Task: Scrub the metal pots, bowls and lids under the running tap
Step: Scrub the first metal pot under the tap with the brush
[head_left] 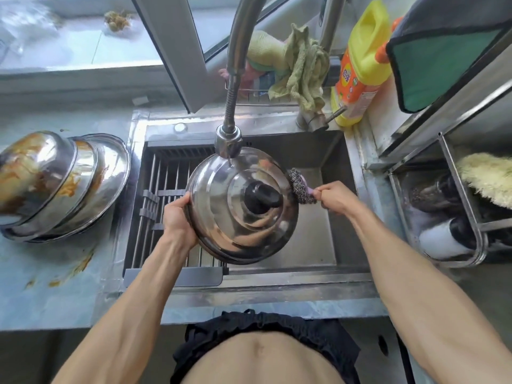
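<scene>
While the left hand (177, 217) grips the shiny lid (241, 206) (black knob), the right hand (336, 198) clutches a scourer (300, 187).

Daylight came through a window (177, 51) with a grey frame above the steel sink (313, 245). Counter (41, 286) was pale blue, marble-look, smeared with orange stains on the left. A steel rack (457, 206) stood on the right, with a dark green-lined cloth (443, 51) draped above it.

The left hand (177, 221) grips the lid (241, 206) at its rim; opposite, the right hand (336, 198) presses a scourer (300, 185) against the edge.
</scene>
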`<action>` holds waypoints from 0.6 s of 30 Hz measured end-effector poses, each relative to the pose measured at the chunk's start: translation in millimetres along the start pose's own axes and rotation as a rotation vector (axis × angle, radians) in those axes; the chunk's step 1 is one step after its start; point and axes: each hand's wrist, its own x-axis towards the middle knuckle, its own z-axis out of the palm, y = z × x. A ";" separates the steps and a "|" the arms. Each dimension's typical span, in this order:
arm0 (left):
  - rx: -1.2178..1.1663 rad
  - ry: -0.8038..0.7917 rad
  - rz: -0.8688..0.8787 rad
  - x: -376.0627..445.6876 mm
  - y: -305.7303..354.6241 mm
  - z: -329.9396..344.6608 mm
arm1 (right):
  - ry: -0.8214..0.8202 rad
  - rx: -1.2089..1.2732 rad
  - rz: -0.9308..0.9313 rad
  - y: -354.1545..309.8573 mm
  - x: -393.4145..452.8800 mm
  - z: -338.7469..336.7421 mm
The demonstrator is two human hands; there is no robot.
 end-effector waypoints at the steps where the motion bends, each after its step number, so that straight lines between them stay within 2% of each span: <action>1: -0.012 0.002 -0.013 -0.8 4.9 0.5 | -0.015 0.038 0.009 3.7 -2.2 4.5; 8: -0.016 0.061 -0.081 -3.4 17.1 -3.4 | -0.029 0.327 0.105 26.1 -11.8 24.9; 13: -0.137 0.065 -0.138 -12.0 13.7 3.1 | -0.002 0.452 0.115 26.4 -27.9 35.3; 18: -0.252 0.134 -0.187 -17.9 16.3 22.2 | 0.149 0.595 0.106 32.7 -46.4 58.0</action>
